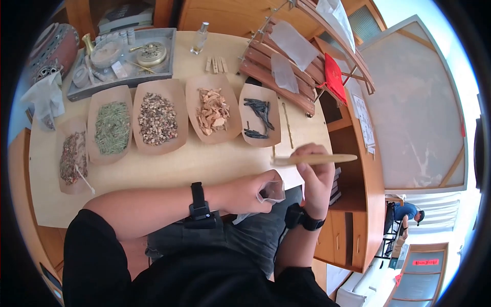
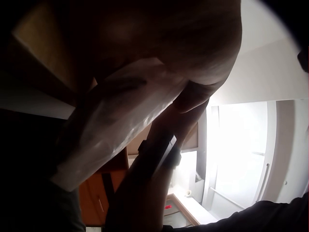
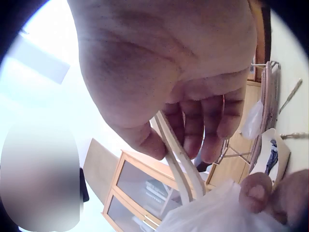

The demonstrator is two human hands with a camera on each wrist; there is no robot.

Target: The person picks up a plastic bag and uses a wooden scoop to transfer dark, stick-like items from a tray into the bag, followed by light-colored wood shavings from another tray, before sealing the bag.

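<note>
My left hand (image 1: 248, 195) grips a translucent pouch (image 1: 276, 191) over my lap, its mouth standing open with something dark inside. In the left wrist view the pouch (image 2: 111, 121) hangs down below the fingers. Thumb and fingers of my right hand (image 1: 315, 176) pinch pale wooden tweezers (image 1: 335, 159), held to the right of the pouch and higher in the head view. Seen from the right wrist, the two tweezer prongs (image 3: 177, 169) reach down to the rim of the pouch (image 3: 212, 215), where left fingertips (image 3: 253, 193) hold it.
Paper trays hold green dried stalks (image 1: 113, 127), brown chunks (image 1: 157, 118), tan shavings (image 1: 213, 110), black strips (image 1: 262, 113) and a reddish mix (image 1: 72, 158). Behind them stand a grey tray (image 1: 158, 71), a glass bottle (image 1: 199, 41) and a slatted wooden rack (image 1: 255, 59). Another person (image 1: 406, 212) is far right.
</note>
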